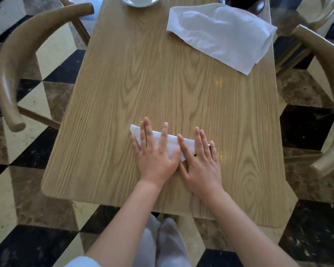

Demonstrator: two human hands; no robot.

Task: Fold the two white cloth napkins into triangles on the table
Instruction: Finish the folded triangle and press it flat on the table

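We saw no brand, label or writing anywhere. A wooden chair (10, 74) stood well left of the hands. The left hand (154, 151) lay flat, its grip wide, fingers straight, pressing the folded napkin (172, 145) on the worktop (162, 83). Just beside it the right hand (201, 162) pressed the same napkin, grip wide too. The second napkin (220, 33) lay well beyond the right hand.

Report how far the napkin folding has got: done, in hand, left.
Done: nothing looks finished and set aside. In hand: the near napkin lies folded small, and the left hand and right hand press it flat on the table; its final shape is hidden under them. Left: the far napkin lies loose and rumpled, not yet a triangle.
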